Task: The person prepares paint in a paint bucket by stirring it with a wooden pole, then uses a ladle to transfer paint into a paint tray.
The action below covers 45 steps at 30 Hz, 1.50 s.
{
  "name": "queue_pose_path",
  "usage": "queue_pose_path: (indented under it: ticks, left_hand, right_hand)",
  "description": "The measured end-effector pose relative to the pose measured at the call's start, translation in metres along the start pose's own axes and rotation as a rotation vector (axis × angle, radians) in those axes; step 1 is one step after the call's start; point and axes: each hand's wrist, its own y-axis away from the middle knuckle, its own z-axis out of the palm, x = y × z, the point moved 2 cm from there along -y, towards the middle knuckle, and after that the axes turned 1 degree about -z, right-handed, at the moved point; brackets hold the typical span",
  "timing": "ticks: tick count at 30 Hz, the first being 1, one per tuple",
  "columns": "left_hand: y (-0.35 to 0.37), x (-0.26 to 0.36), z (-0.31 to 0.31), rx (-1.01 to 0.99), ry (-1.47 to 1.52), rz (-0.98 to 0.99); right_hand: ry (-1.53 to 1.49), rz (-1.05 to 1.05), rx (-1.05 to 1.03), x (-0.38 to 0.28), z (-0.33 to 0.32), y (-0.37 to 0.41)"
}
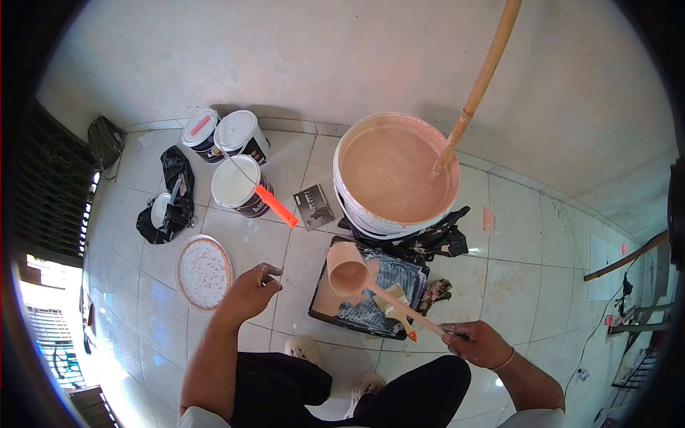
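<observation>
My right hand (477,344) is wrapped round the handle end of a long-handled dipper (344,258), coated in pinkish paint. The dipper's cup is tilted over a black paint tray (318,287), its mouth towards me. Pink paint lies in the tray's left part, and whitish smears cover its ridged part. A paintbrush (397,302) with an orange-tipped handle rests on the tray, partly behind the dipper's handle. My left hand (251,291) hovers left of the tray with nothing in it, fingers half bent and apart.
Beyond the tray stands a large bucket (342,187) of pink paint with a bamboo pole (479,78) leaning in it. A paint roller (275,205) lies across a smaller pail (235,184). Left are a round lid (204,274) and a black plastic bag (177,167).
</observation>
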Motion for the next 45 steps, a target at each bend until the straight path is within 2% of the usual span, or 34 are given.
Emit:
queue_pose_path:
  ticks: [5, 10, 16, 18, 19, 21, 22, 24, 27, 30, 40, 45]
  left_hand:
    - [-0.004, -0.005, 0.001, -0.01, 0.045, 0.002]
    - [-0.005, 0.0, 0.001, 0.0, 0.035, 0.025]
    - [-0.009, -0.004, 0.004, -0.01, 0.041, 0.052]
    - [-0.008, 0.0, 0.005, -0.012, 0.038, 0.054]
    - [-0.006, 0.002, 0.004, -0.006, 0.052, 0.041]
    - [-0.003, 0.002, 0.004, 0.0, 0.068, 0.034]
    - [-0.003, 0.0, 0.003, 0.0, 0.059, 0.035]
    - [-0.002, -0.002, 0.002, 0.0, 0.047, 0.04]
    - [0.003, -0.001, 0.001, 0.002, 0.055, 0.02]
    - [0.007, -0.001, -0.002, 0.014, 0.068, 0.011]
    - [0.0, 0.001, -0.001, 0.014, 0.048, 0.026]
    - [-0.005, -0.001, 0.001, 0.011, 0.04, 0.04]
  right_hand:
    - [0.044, 0.002, 0.029, -0.009, -0.013, 0.035]
    - [-0.179, -0.018, 0.146, -0.048, -0.029, 0.081]
    - [-0.253, -0.231, 0.353, -0.085, -0.042, 0.071]
    - [0.084, -0.388, 0.421, -0.09, -0.048, 0.049]
    - [0.084, -0.392, 0.431, -0.081, -0.048, 0.031]
    - [0.455, -0.755, 0.725, -0.061, -0.049, -0.011]
    - [0.458, -0.758, 0.732, -0.048, -0.051, -0.034]
    - [0.628, -0.88, 0.873, -0.03, -0.051, -0.067]
    - [0.767, -0.766, 0.927, -0.019, -0.042, -0.086]
    - [0.861, -0.78, 0.986, -0.016, -0.038, -0.091]
    - [0.818, -0.843, 1.108, -0.025, -0.04, -0.079]
    - [0.778, -1.031, 1.226, -0.042, -0.047, -0.067]
